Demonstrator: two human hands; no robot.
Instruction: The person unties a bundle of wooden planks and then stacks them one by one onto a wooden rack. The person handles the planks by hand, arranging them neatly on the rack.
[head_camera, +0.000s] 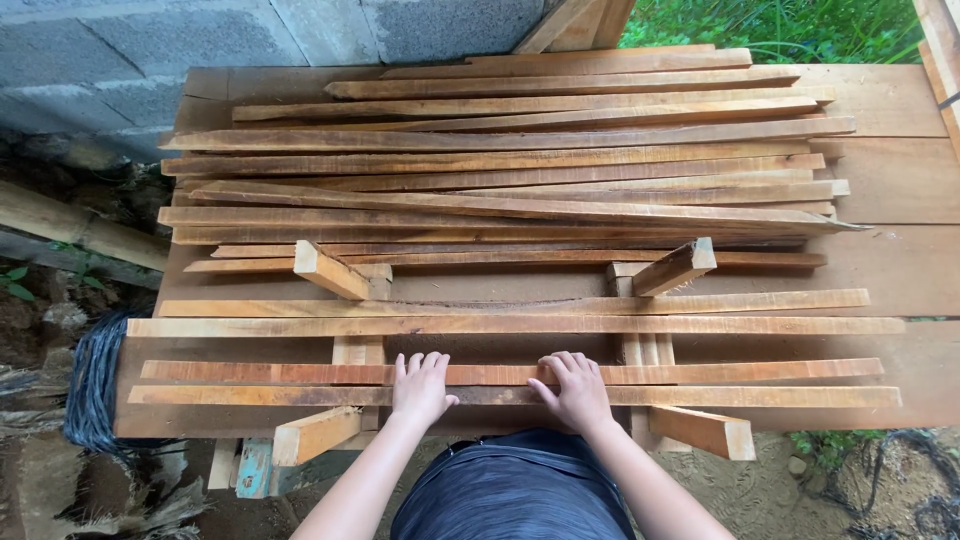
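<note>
The wooden slats (500, 190) are orange-brown with darker streaks (paler, almost yellow, at cut ends). The tabletop (890, 180) is a duller tan. The block wall (200, 40) is grey, the grass (780, 25) bright green, the coiled wire (95, 385) dark blue-grey.

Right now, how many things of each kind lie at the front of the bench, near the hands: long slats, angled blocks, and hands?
Long slats laid in front of the pile: 4
Short angled blocks: 4
Hands, left hand and right hand, both flat on the nearest slats: 2
Total: 10
The pile behind overlaps too much to count.
</note>
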